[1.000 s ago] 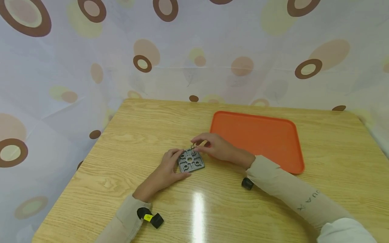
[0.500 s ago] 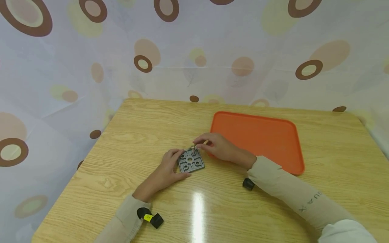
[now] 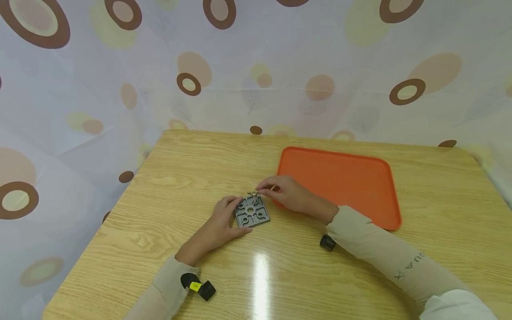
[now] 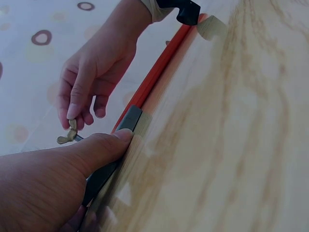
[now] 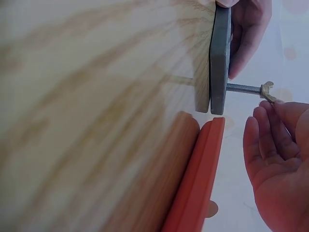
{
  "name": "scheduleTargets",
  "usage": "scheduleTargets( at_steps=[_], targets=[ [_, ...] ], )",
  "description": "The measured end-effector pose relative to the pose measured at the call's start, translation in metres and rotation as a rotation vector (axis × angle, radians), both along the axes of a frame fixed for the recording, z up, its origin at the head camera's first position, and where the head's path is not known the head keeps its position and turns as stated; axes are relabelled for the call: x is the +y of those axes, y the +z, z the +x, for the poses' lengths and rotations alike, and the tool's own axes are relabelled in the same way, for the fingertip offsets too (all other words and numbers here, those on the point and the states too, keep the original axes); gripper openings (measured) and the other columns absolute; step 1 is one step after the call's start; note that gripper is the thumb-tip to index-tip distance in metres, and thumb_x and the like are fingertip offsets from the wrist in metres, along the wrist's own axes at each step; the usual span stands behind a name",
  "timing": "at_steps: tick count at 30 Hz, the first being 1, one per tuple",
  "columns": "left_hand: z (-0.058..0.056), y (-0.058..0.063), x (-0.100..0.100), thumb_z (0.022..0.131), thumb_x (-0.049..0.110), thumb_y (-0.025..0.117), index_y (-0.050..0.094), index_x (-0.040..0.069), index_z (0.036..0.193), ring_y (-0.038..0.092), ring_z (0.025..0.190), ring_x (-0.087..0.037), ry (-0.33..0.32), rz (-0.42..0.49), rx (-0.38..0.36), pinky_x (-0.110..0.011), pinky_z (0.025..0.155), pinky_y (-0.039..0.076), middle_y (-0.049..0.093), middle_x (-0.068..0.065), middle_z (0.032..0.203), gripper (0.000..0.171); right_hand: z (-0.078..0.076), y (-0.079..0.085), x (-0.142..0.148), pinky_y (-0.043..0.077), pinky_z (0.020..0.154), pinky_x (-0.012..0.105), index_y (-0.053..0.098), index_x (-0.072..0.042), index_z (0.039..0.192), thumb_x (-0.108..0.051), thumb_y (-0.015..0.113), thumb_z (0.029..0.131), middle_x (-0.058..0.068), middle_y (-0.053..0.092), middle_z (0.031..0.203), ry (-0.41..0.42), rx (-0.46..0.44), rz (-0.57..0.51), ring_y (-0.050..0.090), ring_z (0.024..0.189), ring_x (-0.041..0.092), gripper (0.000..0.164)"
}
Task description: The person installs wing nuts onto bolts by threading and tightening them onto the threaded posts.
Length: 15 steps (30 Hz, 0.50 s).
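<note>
A grey square metal plate (image 3: 252, 212) with round bosses lies on the wooden table. My left hand (image 3: 218, 222) holds it by opposite edges, thumb at the near side and fingers at the far side. From the plate's far corner rises a threaded bolt (image 5: 244, 88), standing upright. Near the bolt's top end sits a brass wing nut (image 5: 266, 89), clear of the plate. My right hand (image 3: 286, 192) pinches one wing of that nut between thumb and forefinger. In the left wrist view the wing nut's other wing shows beside the right thumb.
An orange tray (image 3: 344, 178) lies to the right of the plate, partly under the right forearm. The wooden tabletop (image 3: 192, 164) reaches back to a patterned curtain (image 3: 240, 53). Black wrist cameras hang at both cuffs.
My right fingers have shifted slightly right, and the wing nut has turned on the bolt, its wings now lying crosswise. The left hand and the plate have hardly moved.
</note>
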<state>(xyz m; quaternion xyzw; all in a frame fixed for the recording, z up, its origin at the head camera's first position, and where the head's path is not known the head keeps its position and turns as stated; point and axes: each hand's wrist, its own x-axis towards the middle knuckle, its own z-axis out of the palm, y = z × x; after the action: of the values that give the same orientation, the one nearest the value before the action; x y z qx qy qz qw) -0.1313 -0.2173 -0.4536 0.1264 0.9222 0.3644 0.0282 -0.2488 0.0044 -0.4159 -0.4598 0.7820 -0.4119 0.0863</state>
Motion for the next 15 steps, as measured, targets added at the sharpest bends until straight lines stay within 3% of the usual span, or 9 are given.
scheduleTargets(
  at_steps=[8, 15],
  targets=[
    [0.0001, -0.0010, -0.0002, 0.079, 0.044, 0.071, 0.028, 0.006, 0.146, 0.029, 0.124, -0.021, -0.002, 0.002, 0.011, -0.040, 0.100, 0.033, 0.028, -0.008, 0.139, 0.087, 0.0008, -0.0006, -0.0002, 0.049, 0.075, 0.026, 0.067, -0.013, 0.106, -0.022, 0.059, 0.093, -0.004, 0.067, 0.097, -0.001, -0.002, 0.023, 0.059, 0.086, 0.005, 0.018],
    [-0.0007, -0.0025, 0.0001, 0.079, 0.045, 0.071, 0.029, 0.008, 0.146, 0.029, 0.124, -0.020, 0.003, 0.003, 0.008, -0.040, 0.100, 0.033, 0.029, -0.007, 0.139, 0.087, 0.0012, -0.0017, -0.0015, 0.048, 0.080, 0.029, 0.063, -0.009, 0.117, -0.024, 0.060, 0.091, -0.004, 0.063, 0.109, 0.002, -0.041, 0.030, 0.057, 0.096, 0.008, 0.030]
  ],
)
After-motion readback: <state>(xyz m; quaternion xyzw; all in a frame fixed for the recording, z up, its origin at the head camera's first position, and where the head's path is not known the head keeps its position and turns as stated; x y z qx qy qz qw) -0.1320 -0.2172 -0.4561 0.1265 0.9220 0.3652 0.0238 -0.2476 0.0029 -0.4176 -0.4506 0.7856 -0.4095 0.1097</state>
